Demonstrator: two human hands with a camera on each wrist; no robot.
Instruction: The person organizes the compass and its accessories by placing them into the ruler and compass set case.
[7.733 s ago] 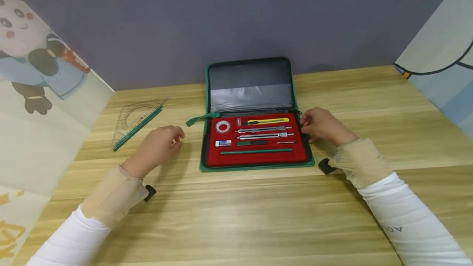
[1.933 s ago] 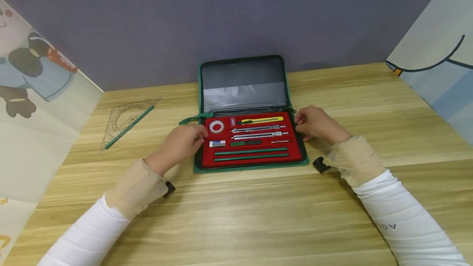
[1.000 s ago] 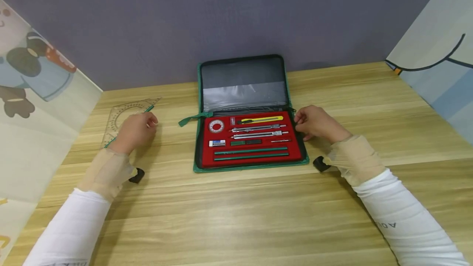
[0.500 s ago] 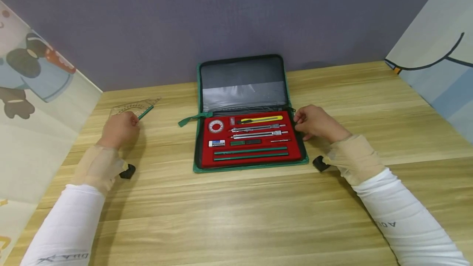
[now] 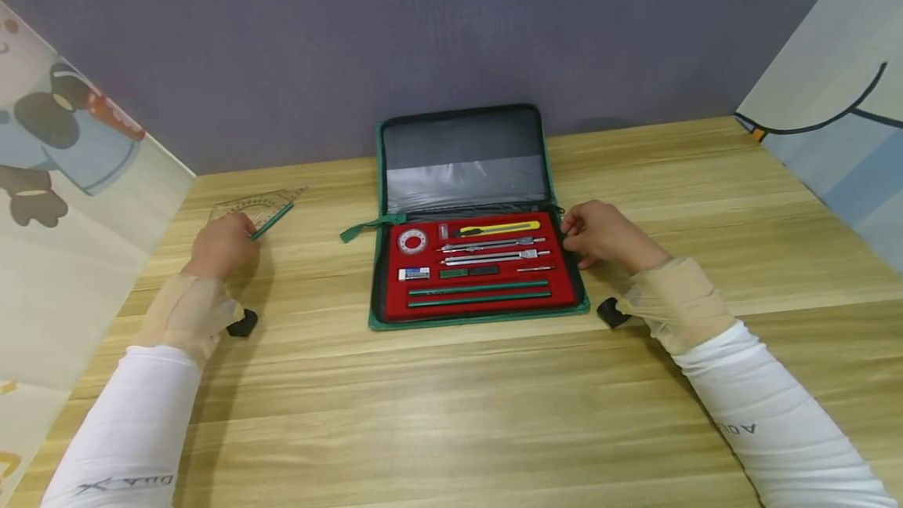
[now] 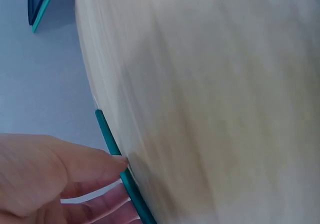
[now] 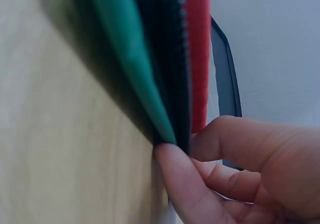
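The wooden tabletop is pale yellow-brown, with darker streaks running mostly left to right and a soft patch of light on its near middle. The case sits at the far middle, its base toward the near side and its lid raised at the far side; its green strap trails out to the left. Near the far left corner lies a clear set square, partly hidden. A green pencil slants along its near right side; whether it touches the wood is unclear.
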